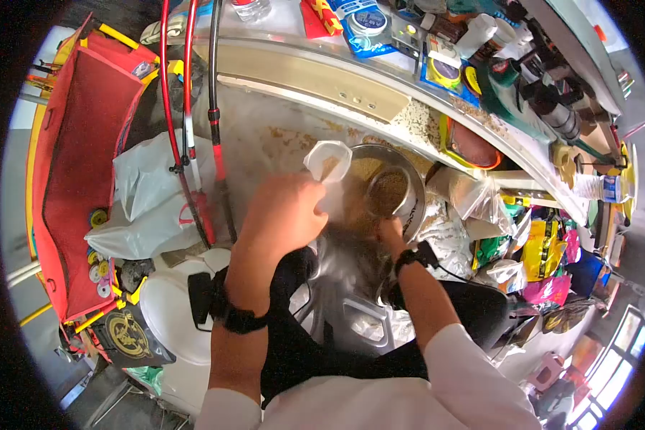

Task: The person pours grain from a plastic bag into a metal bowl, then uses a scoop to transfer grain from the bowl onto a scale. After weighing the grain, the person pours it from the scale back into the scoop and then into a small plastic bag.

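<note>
My left hand (294, 215) is closed, and a small white octagonal dish (339, 153) tilts out beyond its fingers. A little tan material shows inside the dish. To its right, a wide metal bowl (417, 188) holds yellowish-brown grainy material (366, 169). A smaller round metal cup (406, 188) sits within the bowl, full of darker brown granules. My right hand (392, 233) is closed at the cup's near edge; its fingertips are partly hidden. Both hands are slightly blurred.
Red and black rods (216, 129) stand at the left, before a grey plastic bag (147, 193) and a red bag (86, 172). A white bucket lid (175, 312) lies beside my left forearm. Above runs a cluttered shelf (308, 79). Colourful packets (540, 251) crowd the right.
</note>
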{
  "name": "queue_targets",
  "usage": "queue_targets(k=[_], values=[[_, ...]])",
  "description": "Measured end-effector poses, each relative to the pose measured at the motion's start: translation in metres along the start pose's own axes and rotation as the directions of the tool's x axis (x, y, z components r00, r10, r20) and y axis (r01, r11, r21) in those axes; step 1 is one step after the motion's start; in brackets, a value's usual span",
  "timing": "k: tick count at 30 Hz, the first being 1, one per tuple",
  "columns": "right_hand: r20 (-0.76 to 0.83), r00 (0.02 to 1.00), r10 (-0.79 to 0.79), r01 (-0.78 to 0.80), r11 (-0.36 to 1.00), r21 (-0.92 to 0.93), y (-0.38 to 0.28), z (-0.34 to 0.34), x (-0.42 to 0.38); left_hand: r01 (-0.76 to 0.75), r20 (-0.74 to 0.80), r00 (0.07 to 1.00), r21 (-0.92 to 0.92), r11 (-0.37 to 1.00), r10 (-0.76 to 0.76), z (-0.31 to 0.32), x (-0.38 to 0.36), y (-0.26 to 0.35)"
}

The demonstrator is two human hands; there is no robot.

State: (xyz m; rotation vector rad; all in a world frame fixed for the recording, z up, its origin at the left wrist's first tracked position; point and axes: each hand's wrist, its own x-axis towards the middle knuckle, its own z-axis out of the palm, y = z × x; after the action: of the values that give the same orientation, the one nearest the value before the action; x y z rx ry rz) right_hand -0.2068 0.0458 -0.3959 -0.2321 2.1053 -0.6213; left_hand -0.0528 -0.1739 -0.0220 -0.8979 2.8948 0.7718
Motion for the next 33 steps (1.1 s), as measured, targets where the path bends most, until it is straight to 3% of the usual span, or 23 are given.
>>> queue_targets(k=[3, 5, 9, 10, 11, 12, 14, 17, 18, 19, 20, 21, 23, 33], values=[[-0.095, 0.995, 0.002, -0.002, 1.000, -0.001, -0.016, 0.050, 0.004, -0.031, -0.030, 0.999, -0.063, 0.998, 0.029, -0.004, -0.004, -0.005], [-0.278, 0.961, -0.010, 0.077, 0.969, 0.233, -0.075, 0.050, -0.022, 0.000, -0.033, 0.999, -0.045, 0.999, -0.001, -0.009, -0.004, -0.007], [-0.110, 0.994, -0.022, 0.026, 0.999, 0.038, -0.086, 0.063, -0.034, 0.006, -0.056, 0.998, -0.046, 0.999, -0.008, -0.010, -0.007, -0.012], [-0.148, 0.950, -0.275, 0.281, 0.960, 0.020, -0.078, 0.066, -0.041, 0.026, -0.008, 1.000, -0.027, 0.999, -0.026, -0.012, -0.008, -0.012], [-0.183, 0.841, -0.509, 0.516, 0.856, -0.008, -0.071, 0.068, -0.046, 0.042, 0.039, 0.998, -0.006, 0.999, -0.042, -0.013, -0.008, -0.012], [-0.184, 0.843, -0.505, 0.514, 0.858, -0.003, -0.074, 0.062, -0.053, 0.040, 0.044, 0.998, -0.003, 0.999, -0.040, -0.012, -0.009, -0.013], [0.017, 0.905, -0.426, 0.426, 0.902, -0.074, -0.086, 0.036, -0.074, 0.011, -0.027, 1.000, -0.044, 0.999, -0.012, -0.009, -0.010, -0.016], [0.040, 0.855, -0.517, 0.518, 0.856, -0.004, 0.026, 0.082, 0.005, 0.060, -0.010, 0.998, -0.035, 0.998, -0.060, -0.011, -0.010, -0.012], [0.038, 0.855, -0.518, 0.518, 0.855, -0.003, 0.019, 0.073, -0.003, 0.058, -0.010, 0.998, -0.035, 0.998, -0.059, -0.010, -0.010, -0.011], [0.179, 0.935, -0.306, 0.287, 0.950, 0.125, 0.004, 0.057, -0.019, 0.048, -0.015, 0.999, -0.035, 0.998, -0.049, -0.009, -0.010, -0.010], [0.339, 0.936, -0.093, 0.020, 0.977, 0.212, -0.012, 0.041, -0.035, 0.037, -0.020, 0.999, -0.035, 0.999, -0.037, -0.008, -0.010, -0.009], [0.336, 0.937, -0.093, 0.020, 0.977, 0.214, -0.019, 0.030, -0.044, 0.033, -0.019, 0.999, -0.035, 0.999, -0.033, -0.007, -0.010, -0.009], [0.497, 0.861, -0.104, -0.157, 0.876, 0.455, -0.031, 0.009, -0.057, 0.000, -0.017, 1.000, -0.054, 0.999, 0.000, -0.007, -0.009, -0.009], [0.381, 0.911, -0.158, -0.040, 0.886, 0.463, -0.068, -0.082, -0.099, -0.117, -0.072, 0.992, -0.134, 0.984, 0.108, -0.014, -0.010, 0.006]])
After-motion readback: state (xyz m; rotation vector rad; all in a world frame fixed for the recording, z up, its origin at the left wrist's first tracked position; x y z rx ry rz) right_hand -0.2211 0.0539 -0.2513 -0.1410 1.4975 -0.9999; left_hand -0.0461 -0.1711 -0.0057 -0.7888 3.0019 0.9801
